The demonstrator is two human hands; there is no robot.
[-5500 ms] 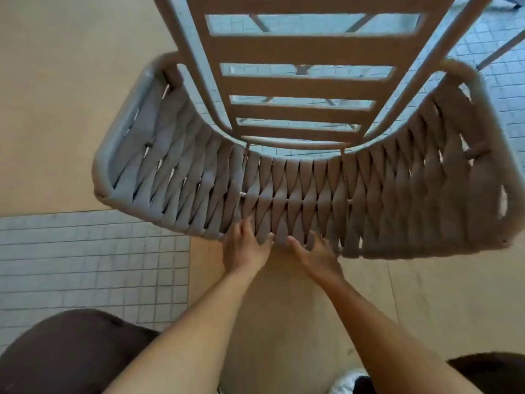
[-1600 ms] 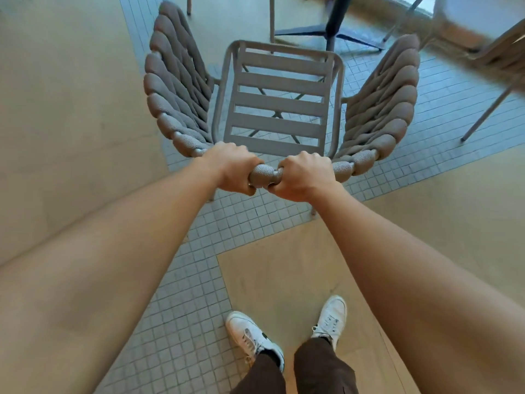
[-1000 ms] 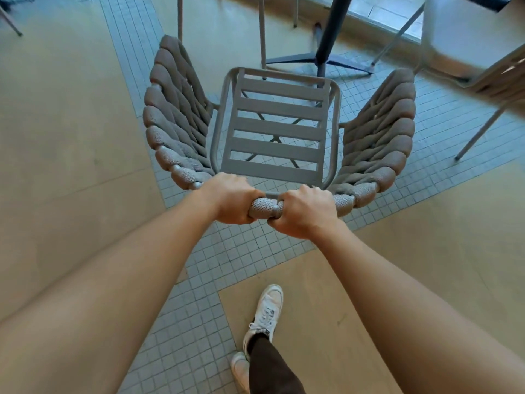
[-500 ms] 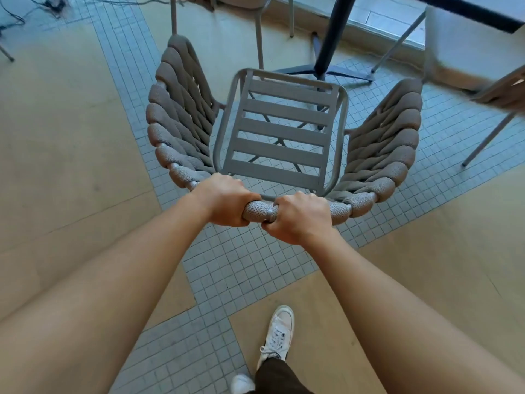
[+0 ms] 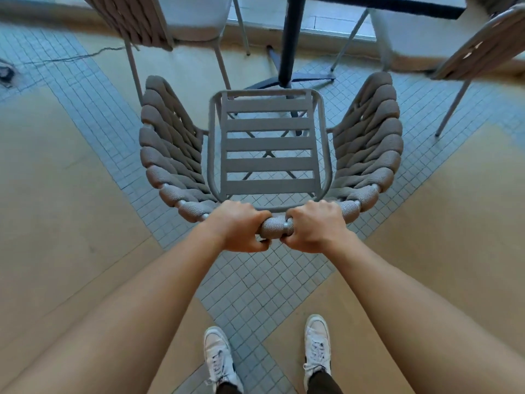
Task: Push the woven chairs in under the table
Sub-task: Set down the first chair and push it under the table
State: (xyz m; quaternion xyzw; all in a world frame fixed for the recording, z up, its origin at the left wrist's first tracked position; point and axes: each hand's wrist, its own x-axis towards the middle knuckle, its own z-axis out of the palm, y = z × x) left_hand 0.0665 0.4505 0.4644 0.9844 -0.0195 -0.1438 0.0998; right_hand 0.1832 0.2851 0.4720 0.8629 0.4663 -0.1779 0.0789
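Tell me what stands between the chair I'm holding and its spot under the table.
Only the table's dark pedestal post and its floor feet lie straight ahead of the woven chair, just beyond the seat's front edge. Neighbouring chairs stand off to the left and right, outside that path. Both hands grip its back rail.

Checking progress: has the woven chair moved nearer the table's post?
Yes. The woven chair has moved forward; its seat front now overlaps the table post's base.

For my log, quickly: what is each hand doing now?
Left hand: closed on the woven chair top rail.
Right hand: closed on the same rail.
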